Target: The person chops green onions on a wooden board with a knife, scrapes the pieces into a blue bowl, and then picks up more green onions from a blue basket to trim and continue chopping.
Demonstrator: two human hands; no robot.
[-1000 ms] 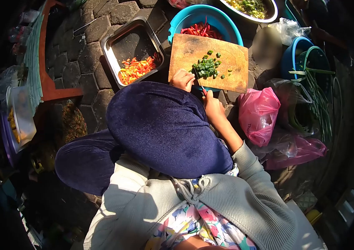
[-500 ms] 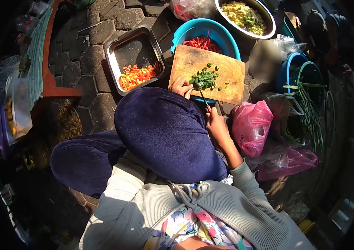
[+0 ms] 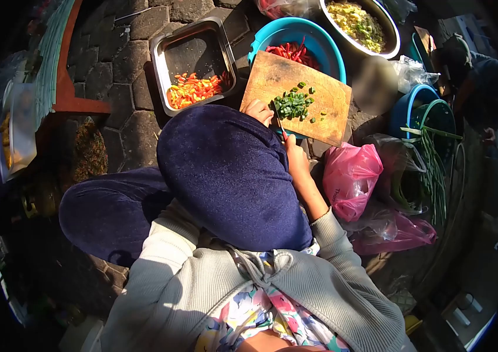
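A wooden cutting board [image 3: 325, 102] rests across a blue basin [image 3: 325, 50] that holds red chillies [image 3: 293, 53]. A heap of chopped green pieces [image 3: 293, 105] lies on the board. My right hand [image 3: 297, 155] grips a knife [image 3: 280, 124] whose blade points at the heap's near edge. My left hand [image 3: 259, 111] rests on the board's near left corner beside the greens, fingers curled, partly hidden behind my raised knee in dark blue trousers [image 3: 225, 170].
A steel tray [image 3: 170, 58] with chopped red and orange chillies sits left of the board. A metal bowl [image 3: 392, 29] of chopped food is behind. Pink plastic bags [image 3: 351, 176], long green stalks [image 3: 433, 164] and blue tubs [image 3: 410, 102] stand right. Another person [image 3: 477, 76] crouches far right.
The view has shifted slightly. My right hand and knife moved a little left toward the heap; my left hand stays at the board's corner.
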